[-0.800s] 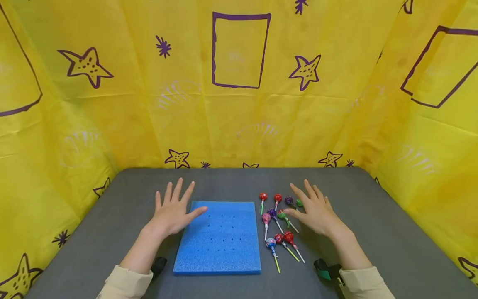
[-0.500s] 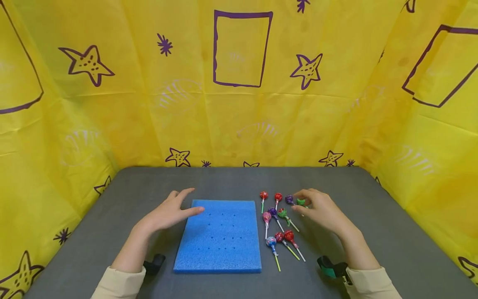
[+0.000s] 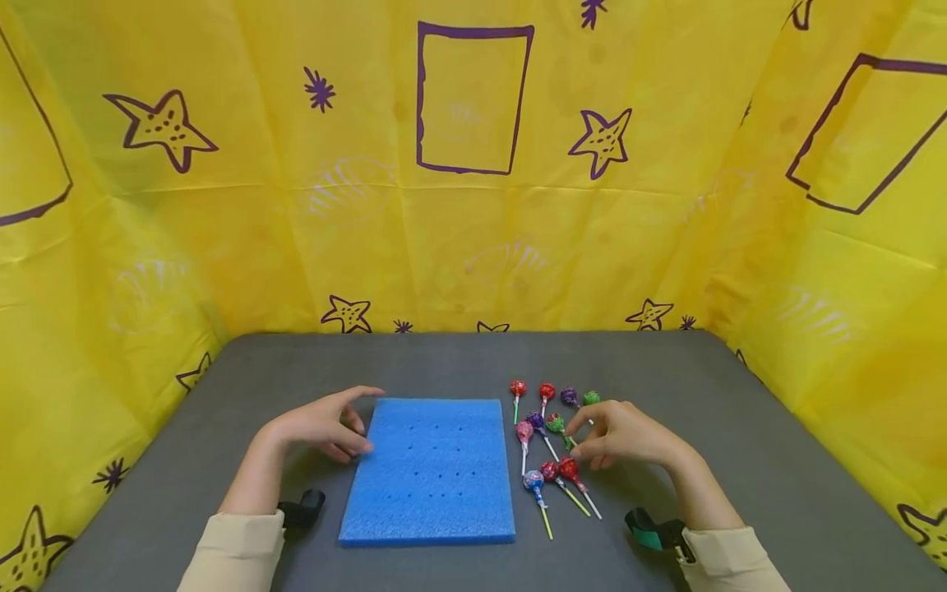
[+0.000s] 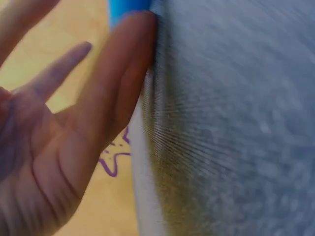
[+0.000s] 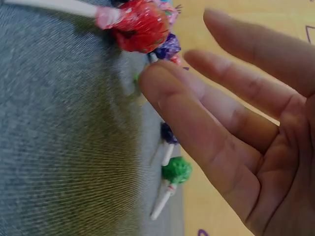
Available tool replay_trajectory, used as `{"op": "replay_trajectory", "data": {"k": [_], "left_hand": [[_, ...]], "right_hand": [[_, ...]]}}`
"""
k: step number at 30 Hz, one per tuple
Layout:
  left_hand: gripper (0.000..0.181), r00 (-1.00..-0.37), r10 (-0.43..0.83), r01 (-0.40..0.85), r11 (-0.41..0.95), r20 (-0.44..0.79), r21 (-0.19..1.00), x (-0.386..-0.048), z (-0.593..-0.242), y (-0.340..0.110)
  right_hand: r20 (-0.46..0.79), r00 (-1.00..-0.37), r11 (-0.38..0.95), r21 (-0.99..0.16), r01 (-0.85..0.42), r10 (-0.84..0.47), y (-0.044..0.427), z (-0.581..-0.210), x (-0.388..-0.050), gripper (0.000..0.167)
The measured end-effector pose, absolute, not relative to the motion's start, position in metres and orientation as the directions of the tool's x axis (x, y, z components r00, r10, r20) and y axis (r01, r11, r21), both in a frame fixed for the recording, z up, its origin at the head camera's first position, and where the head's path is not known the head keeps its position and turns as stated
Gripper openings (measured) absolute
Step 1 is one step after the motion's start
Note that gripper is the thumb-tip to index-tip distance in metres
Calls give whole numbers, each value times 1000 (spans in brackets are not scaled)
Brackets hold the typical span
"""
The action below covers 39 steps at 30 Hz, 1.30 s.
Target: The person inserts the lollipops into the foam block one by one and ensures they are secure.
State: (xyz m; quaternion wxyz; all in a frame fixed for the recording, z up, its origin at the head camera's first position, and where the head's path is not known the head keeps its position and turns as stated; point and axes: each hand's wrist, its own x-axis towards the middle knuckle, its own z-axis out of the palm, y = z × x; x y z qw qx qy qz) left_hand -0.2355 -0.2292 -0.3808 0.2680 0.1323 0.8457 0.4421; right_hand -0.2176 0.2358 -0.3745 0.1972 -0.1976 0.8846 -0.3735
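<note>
A blue foam board (image 3: 429, 518) with rows of small holes lies on the table. My left hand (image 3: 321, 423) is at its left edge, fingers loosely bent and holding nothing; whether the fingertips touch the foam I cannot tell. In the left wrist view, a corner of the blue board (image 4: 125, 7) shows beyond the thumb. My right hand (image 3: 621, 432) hovers among several wrapped lollipops, thumb and fingers apart. Nearest to it are a green lollipop (image 3: 556, 423) and a red lollipop (image 3: 568, 467). In the right wrist view, nothing lies between the fingers of the right hand (image 5: 246, 118).
Lollipops lie right of the board, including a pink one (image 3: 524, 432), a blue one (image 3: 533, 481) and a far green one (image 3: 591, 397). The dark grey table (image 3: 444, 362) meets a yellow patterned cloth (image 3: 473, 247) at the back and sides.
Both hands have come down from a raised, spread position. The left fingers have bent beside the board's edge. The right hand has lowered and moved nearer to me over the lollipops.
</note>
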Motion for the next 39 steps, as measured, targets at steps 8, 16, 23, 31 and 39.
{"op": "replay_trajectory", "data": {"k": [8, 16, 23, 31, 39], "left_hand": [[95, -803, 495, -89, 450, -331, 889, -240, -401, -240], [92, -799, 519, -78, 411, -304, 908, -242, -405, -240], [88, -808, 504, -86, 412, -306, 907, -243, -407, -238], [89, -812, 491, -98, 416, -315, 904, -243, -407, -236], [90, -813, 486, -115, 407, -322, 906, -242, -406, -236]], "right_hand": [[-264, -807, 617, -772, -151, -528, 237, -385, -220, 35], [-264, -806, 616, -773, -152, -530, 232, -390, -219, 31], [-254, -820, 630, -760, -159, -513, 230, -391, -219, 26], [-245, -831, 654, -736, -176, -499, 227, -394, -217, 18], [-219, -830, 659, -720, -217, -513, 225, -395, -218, 15]]}}
